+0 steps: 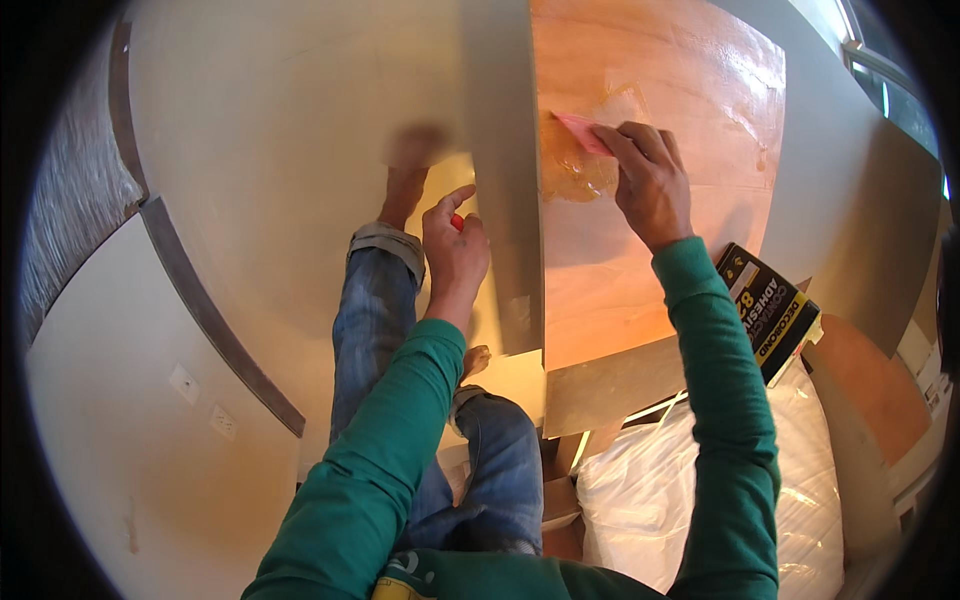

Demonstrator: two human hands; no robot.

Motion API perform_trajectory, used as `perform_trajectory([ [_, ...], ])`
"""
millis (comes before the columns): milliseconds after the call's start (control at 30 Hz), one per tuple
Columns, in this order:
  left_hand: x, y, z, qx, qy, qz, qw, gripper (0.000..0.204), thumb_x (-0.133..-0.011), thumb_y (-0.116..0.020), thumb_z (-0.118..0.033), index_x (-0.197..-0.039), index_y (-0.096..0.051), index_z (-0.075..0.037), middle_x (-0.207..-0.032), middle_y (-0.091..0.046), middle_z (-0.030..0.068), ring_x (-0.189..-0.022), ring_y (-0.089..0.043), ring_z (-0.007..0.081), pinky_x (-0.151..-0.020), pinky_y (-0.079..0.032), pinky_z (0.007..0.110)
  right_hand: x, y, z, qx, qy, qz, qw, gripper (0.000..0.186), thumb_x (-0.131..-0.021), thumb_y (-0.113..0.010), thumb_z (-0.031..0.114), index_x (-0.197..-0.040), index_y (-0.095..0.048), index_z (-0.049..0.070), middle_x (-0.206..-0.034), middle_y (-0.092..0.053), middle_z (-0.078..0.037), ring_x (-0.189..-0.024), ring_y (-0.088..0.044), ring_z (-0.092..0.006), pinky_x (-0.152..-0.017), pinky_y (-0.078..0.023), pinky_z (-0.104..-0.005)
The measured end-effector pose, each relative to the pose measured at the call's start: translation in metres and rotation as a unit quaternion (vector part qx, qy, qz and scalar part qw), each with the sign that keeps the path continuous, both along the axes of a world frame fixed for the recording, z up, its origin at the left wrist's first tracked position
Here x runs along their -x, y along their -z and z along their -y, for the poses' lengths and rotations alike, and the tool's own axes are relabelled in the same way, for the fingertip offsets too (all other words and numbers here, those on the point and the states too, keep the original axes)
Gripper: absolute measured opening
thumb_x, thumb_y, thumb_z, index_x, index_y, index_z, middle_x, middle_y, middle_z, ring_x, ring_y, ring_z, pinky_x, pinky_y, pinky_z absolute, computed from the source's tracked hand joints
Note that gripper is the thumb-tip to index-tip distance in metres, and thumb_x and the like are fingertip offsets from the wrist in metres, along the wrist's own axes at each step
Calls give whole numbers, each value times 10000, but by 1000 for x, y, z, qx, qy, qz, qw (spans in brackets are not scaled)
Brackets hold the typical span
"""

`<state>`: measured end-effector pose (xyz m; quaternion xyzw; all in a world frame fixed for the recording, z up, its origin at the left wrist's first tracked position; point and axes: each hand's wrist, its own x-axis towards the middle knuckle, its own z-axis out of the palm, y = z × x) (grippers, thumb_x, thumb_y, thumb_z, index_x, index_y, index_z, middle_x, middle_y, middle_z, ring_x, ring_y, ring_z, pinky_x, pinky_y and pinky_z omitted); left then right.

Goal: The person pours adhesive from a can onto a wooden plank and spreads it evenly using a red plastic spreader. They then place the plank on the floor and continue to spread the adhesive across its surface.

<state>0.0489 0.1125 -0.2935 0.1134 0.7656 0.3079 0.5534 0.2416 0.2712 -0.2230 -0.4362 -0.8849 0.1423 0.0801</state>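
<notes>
A flat pink spreader (583,134) is gripped in my right hand (655,185), its edge on the reddish-brown wooden board (620,290). Around the spreader lies a wet, glossy amber patch of glue (572,172), and shiny smears run toward the board's far right corner. My left hand (457,248) is to the left of the board, over the pale floor. Its index finger points out while the other fingers curl round a small red object (458,222), mostly hidden, whose kind I cannot make out.
A black and yellow adhesive container (768,312) stands by the board's right near corner. Below it is a plastic-wrapped white bundle (650,490). Grey panels (860,220) lie at the right. My bare foot (410,150) is on the floor; wall sockets (184,383) show at left.
</notes>
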Motion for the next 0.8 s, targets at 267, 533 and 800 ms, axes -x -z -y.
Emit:
perform_trajectory([
  [267, -5, 19, 6, -45, 27, -85, 995, 394, -865, -558, -51, -1232, -701, -43, -1000, -559, 144, -877, -583, 250, -854, -506, 374, -13, -12, 67, 98, -42, 39, 994, 404, -779, -610, -66, -1142, -691, 92, -1024, -599, -95, -947, -588, -320, -813, -544, -414],
  [533, -6, 12, 4, -35, 61, -136, 988, 417, -868, -546, -44, -1261, -688, -62, -1088, -551, 183, -913, -584, 280, -874, -511, 385, -29, -14, 140, 99, 8, 46, 994, 431, -798, -615, -39, -1215, -662, 59, -1058, -582, -102, -956, -576, -324, -820, -537, -416],
  [800, -6, 5, -2, -41, 46, -134, 989, 461, -875, -535, -53, -1323, -640, -25, -1163, -525, 205, -982, -588, 294, -894, -509, 384, -77, -46, 239, 219, 26, 78, 972, 479, -786, -621, -18, -1254, -652, 75, -1090, -592, -109, -1007, -577, -331, -873, -526, -429],
])
